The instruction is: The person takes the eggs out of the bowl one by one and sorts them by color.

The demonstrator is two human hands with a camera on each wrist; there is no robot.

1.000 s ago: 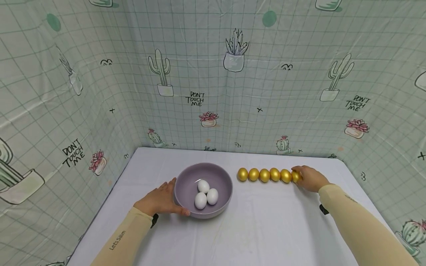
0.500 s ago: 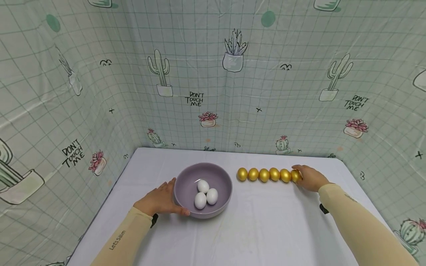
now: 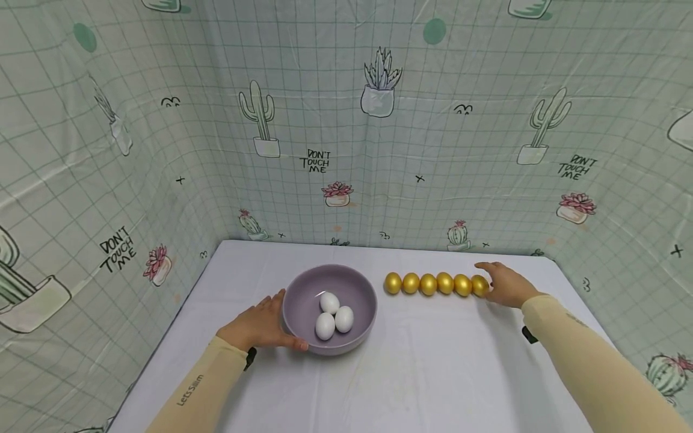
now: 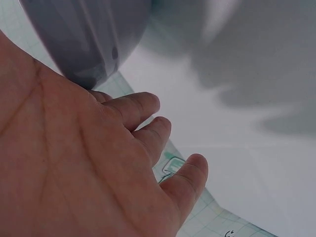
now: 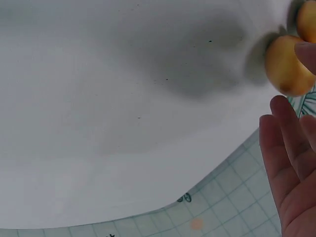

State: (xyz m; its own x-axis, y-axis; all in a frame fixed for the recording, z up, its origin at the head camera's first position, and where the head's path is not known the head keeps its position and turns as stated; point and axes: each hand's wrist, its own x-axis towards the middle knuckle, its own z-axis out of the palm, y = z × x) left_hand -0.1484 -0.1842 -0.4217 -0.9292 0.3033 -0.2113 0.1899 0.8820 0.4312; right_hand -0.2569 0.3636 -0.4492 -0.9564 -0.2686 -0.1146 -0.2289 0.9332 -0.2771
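A purple bowl (image 3: 361,337) holds three white eggs (image 3: 344,319), which lie touching one another on its bottom. Along its left side rests my left hand (image 3: 258,325), thumb at the near rim and fingers spread, not curled round it. In the left wrist view the palm (image 4: 74,163) faces the camera beside the bowl's outer wall (image 4: 94,34). Several gold eggs (image 3: 428,284) stand in a row right of the bowl. My right hand (image 3: 509,285) is at the rightmost gold egg (image 3: 479,285), fingers parted from it; the right wrist view shows loose fingers (image 5: 274,148) near a gold egg (image 5: 289,69).
A white cloth covers the table (image 3: 411,373). Behind and at both sides hangs a pale green gridded curtain (image 3: 303,210) printed with cacti, close to the table's edges.
My right hand has loosened from the rightmost gold egg, its fingers lifting and spreading away. The eggs, the bowl and my left hand keep their places.
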